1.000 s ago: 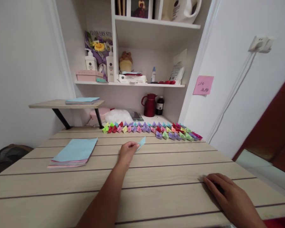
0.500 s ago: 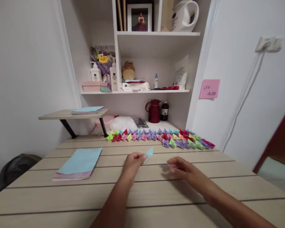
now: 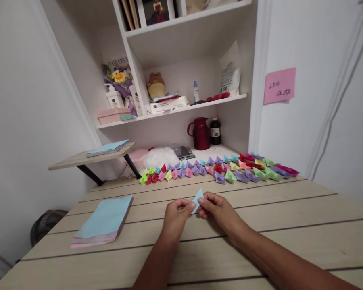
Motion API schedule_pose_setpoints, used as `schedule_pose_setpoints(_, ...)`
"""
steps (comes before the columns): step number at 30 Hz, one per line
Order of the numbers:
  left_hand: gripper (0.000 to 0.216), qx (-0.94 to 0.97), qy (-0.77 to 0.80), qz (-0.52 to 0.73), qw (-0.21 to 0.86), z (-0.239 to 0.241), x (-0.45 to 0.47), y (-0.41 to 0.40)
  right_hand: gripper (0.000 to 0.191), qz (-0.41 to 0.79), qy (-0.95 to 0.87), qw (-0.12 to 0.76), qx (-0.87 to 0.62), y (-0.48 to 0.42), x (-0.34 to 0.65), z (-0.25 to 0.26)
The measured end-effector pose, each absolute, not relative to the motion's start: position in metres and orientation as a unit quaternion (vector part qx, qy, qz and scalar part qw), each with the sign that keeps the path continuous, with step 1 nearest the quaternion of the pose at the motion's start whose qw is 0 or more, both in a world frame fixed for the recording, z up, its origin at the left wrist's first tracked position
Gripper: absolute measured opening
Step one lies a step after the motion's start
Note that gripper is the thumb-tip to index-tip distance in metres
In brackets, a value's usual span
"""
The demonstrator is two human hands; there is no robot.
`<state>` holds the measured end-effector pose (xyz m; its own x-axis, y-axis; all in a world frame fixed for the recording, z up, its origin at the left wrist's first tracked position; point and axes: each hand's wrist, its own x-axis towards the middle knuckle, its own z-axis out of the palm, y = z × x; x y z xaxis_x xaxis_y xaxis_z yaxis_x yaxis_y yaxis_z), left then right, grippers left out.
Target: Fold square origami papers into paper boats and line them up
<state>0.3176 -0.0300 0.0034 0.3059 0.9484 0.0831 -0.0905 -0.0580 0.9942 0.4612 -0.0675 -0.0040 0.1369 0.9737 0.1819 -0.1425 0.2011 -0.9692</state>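
Between my two hands is a small folded piece of light blue paper (image 3: 197,200), its pointed end turned up and away from me. My left hand (image 3: 179,213) pinches its left lower edge between thumb and fingers. On the other side, my right hand (image 3: 218,210) grips the right edge, with the thumb on top and the fingers curled beneath. Both hands are just above the wooden table (image 3: 157,257). Beyond them stand rows of small folded paper boats (image 3: 219,178) in many colours. A stack of paper (image 3: 104,219) with a blue sheet on top lies to the left.
A small raised wooden shelf (image 3: 78,160) at the back left bears another paper stack (image 3: 107,148). Behind the boats, a white cabinet holds a red jug (image 3: 201,135), a dark bottle (image 3: 215,132) and a clear plastic bag (image 3: 161,157). A pink note (image 3: 280,85) is stuck on the right.
My right hand has come in from the right and taken hold of the blue folded paper, which my left hand held alone before. The camera view has tilted and shifted.
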Motion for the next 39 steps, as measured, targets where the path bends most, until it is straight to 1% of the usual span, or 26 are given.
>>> schedule_pose_setpoints(9,0.028,0.583,0.343,0.431,0.597,0.007,0.322,-0.035,0.047,0.407,-0.484,0.630,-0.449,-0.068,0.459,-0.009)
schedule_pose_setpoints(11,0.031,0.574,0.340,0.443,0.598,0.005,0.322,-0.034,0.046,0.417,-0.496,0.624,-0.437,-0.068,0.457,-0.009)
schedule_pose_setpoints(15,0.031,0.550,0.340,0.475,0.597,0.001,0.322,-0.034,0.037,0.441,-0.519,0.594,-0.428,-0.068,0.453,-0.012)
schedule_pose_setpoints(22,0.030,0.538,0.337,0.485,0.601,-0.001,0.324,-0.035,0.041,0.455,-0.513,0.583,-0.435,-0.071,0.449,-0.012)
schedule_pose_setpoints(30,0.036,0.588,0.315,0.447,0.595,0.004,0.319,-0.036,0.041,0.463,-0.536,0.560,-0.429,-0.075,0.453,-0.006)
schedule_pose_setpoints(33,0.038,0.620,0.328,0.444,0.558,0.004,0.318,-0.036,0.042,0.449,-0.553,0.544,-0.444,-0.075,0.455,-0.007)
schedule_pose_setpoints(35,0.036,0.638,0.354,0.459,0.507,0.003,0.318,-0.034,0.042,0.430,-0.561,0.539,-0.458,-0.073,0.460,-0.006)
schedule_pose_setpoints(36,0.033,0.648,0.370,0.468,0.473,0.002,0.317,-0.032,0.039,0.416,-0.564,0.540,-0.466,-0.072,0.464,-0.005)
schedule_pose_setpoints(38,0.022,0.673,0.398,0.478,0.399,0.001,0.315,-0.027,0.026,0.380,-0.565,0.552,-0.481,-0.070,0.475,-0.002)
schedule_pose_setpoints(39,0.017,0.689,0.408,0.476,0.363,0.000,0.313,-0.025,0.034,0.358,-0.563,0.560,-0.492,-0.069,0.481,0.000)
